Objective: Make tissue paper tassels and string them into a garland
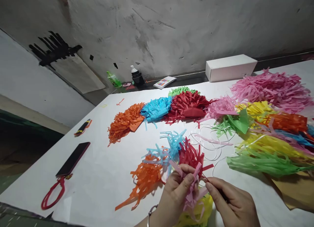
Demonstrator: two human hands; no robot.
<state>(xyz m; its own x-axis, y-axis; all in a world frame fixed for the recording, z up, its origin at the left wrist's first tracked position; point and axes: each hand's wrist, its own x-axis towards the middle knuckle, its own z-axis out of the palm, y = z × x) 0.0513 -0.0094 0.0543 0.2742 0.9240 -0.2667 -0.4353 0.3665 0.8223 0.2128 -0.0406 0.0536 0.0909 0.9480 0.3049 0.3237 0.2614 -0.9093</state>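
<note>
Pink tassel pinched by left hand; four strung tassels beside.

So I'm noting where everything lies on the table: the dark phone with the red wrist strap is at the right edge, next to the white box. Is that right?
Not quite. The head view shows the dark phone with its red wrist strap near the left edge of the table, far from the white box, which stands at the back right.

Matt paper tassels, smooth white tabletop
</note>
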